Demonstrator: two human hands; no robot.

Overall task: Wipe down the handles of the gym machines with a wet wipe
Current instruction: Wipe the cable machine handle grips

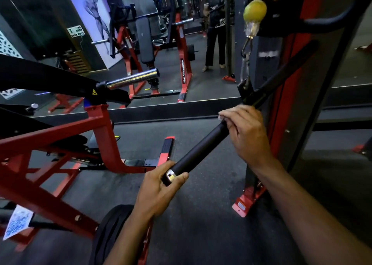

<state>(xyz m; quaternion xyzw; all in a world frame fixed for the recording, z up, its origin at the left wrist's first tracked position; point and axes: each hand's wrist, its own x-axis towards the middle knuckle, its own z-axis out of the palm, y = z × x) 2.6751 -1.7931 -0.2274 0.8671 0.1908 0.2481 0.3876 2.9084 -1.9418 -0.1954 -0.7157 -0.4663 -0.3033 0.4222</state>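
A black bar handle (201,146) slants from lower left to upper right; the left hand (159,186) grips its capped near end, while the right hand (245,132) fingers (231,113) pinch a white wet wipe (221,117) around its upper end.

Both forearms reach up from the bottom edge. The left hand (159,186), lower centre of the frame, has its fingers curled; the right hand (246,133), centre right, is curled too, knuckles upward.
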